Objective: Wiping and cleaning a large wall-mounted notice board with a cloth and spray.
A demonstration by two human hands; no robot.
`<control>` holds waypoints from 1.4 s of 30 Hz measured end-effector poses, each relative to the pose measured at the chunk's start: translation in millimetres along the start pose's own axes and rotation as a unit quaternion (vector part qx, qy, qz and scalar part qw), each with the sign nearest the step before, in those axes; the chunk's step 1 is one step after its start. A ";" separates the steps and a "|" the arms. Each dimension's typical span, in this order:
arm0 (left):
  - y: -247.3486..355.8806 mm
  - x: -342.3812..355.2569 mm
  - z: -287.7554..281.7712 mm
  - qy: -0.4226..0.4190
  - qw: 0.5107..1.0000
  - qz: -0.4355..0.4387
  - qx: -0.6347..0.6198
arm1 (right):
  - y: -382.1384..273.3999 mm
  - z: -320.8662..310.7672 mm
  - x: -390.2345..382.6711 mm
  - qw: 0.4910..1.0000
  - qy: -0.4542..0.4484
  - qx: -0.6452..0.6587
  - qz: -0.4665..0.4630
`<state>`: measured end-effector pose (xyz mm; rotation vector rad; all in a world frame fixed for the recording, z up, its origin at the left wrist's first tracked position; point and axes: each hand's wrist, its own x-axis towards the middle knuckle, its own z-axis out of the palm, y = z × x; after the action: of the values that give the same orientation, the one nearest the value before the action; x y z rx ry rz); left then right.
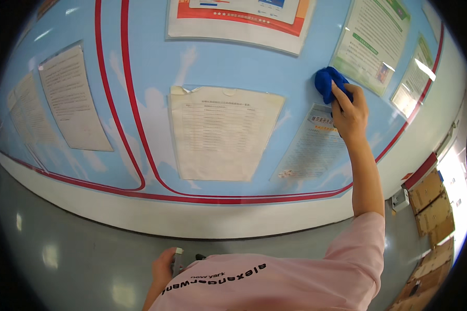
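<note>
My right hand (354,111) is raised with its fingers closed around a bunched blue cloth (325,83). The cloth lies against the light blue wall board (218,65), between a green-bordered sheet (371,46) above and a grey-blue printed sheet (311,147) below. Down by my waist, my left hand (163,267) is closed on a small grey object with a pale top end (178,258); its kind cannot be made out.
A cream sheet (223,137) with curled top corners hangs mid-board, a red-edged poster (238,26) above it. More sheets hang at the left, beyond red border lines (135,103). Cardboard boxes (433,207) stand on the grey floor (88,233) at the right.
</note>
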<state>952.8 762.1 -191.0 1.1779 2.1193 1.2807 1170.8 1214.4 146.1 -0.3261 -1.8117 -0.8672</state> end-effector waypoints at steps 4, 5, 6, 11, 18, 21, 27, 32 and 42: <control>2.1 4.3 -1.8 -0.036 0.997 -0.036 -0.058 | -11.7 1.4 5.8 1.000 0.004 0.016 -0.014; 0.5 4.8 -1.6 -0.043 0.995 -0.063 -0.069 | -16.6 2.8 6.8 0.999 0.002 0.036 -0.012; 0.8 5.1 -1.4 -0.048 0.995 -0.060 -0.067 | -24.1 4.0 7.9 0.999 -0.005 0.040 -0.007; 5.0 10.9 0.7 -0.030 0.997 -0.012 -0.066 | -76.7 14.8 29.3 0.991 -0.027 0.087 -0.097; 15.6 25.6 3.4 -0.088 0.993 -0.049 -0.054 | -108.1 32.4 50.7 0.983 -0.003 0.132 -0.127; 4.5 26.3 10.4 -0.097 0.991 -0.061 -0.064 | -92.2 28.4 45.8 0.981 -0.001 0.137 -0.139; 8.2 27.2 24.2 -0.074 0.988 -0.090 -0.103 | -25.7 6.5 10.0 0.996 -0.006 0.074 -0.059; 1.7 36.3 44.3 -0.063 0.991 -0.047 -0.109 | 43.5 -11.3 -28.7 0.998 0.018 0.019 0.048; 58.6 48.6 92.0 -0.094 0.993 0.010 -0.069 | 181.4 -39.6 -110.6 0.979 0.039 -0.055 0.195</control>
<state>1015.1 863.7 -182.6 1.2136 1.8586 1.2498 1350.5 1333.3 128.1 -0.6838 -1.5594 -0.6926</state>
